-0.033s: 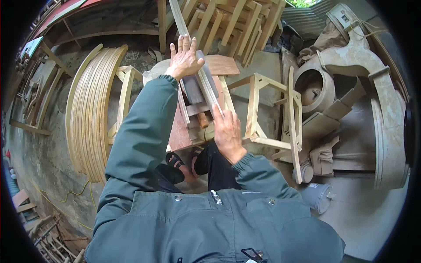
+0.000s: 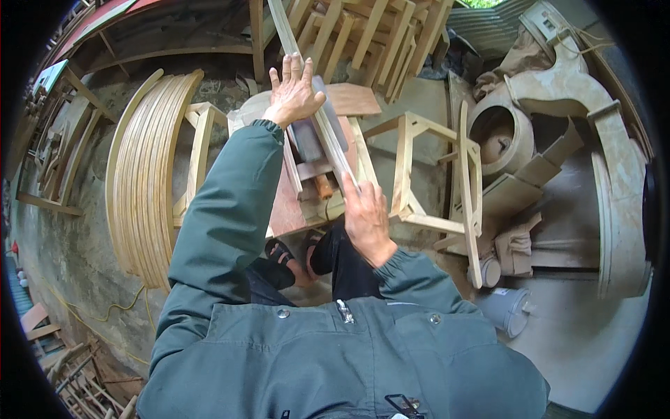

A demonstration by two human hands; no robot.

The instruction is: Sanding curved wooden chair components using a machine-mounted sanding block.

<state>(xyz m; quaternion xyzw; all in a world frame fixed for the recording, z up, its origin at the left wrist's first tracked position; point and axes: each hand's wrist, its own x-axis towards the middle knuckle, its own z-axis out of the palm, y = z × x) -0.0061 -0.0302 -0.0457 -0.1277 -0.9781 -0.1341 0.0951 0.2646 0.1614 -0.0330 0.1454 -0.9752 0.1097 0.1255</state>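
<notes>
A long, narrow wooden strip point(image 2: 325, 133) runs from the far side toward me, over a machine with a grey flat surface point(image 2: 307, 140) on a reddish board point(image 2: 287, 202). Flat on the strip's middle lies my left hand point(image 2: 294, 94), fingers spread and pointing away from me. My right hand point(image 2: 368, 220) is at the near end of the strip, its fingers closed round that end. The right palm and part of the thumb are hidden. Below the strip, an orange-brown cylinder point(image 2: 323, 186) shows near the machine's front.
Many curved wooden slats point(image 2: 143, 174) stand bundled at my left. Light wooden frames stand on both sides, one at right point(image 2: 405, 167) with a long slat point(image 2: 466, 202) against it. Farther right is a large dusty machine point(image 2: 593, 105); a grey bucket point(image 2: 506, 312) sits nearer. Stacked wooden frames point(image 2: 370, 35) are beyond.
My right hand and the strip's near end have shifted very slightly toward me and to the right. The left hand stays almost in place.
</notes>
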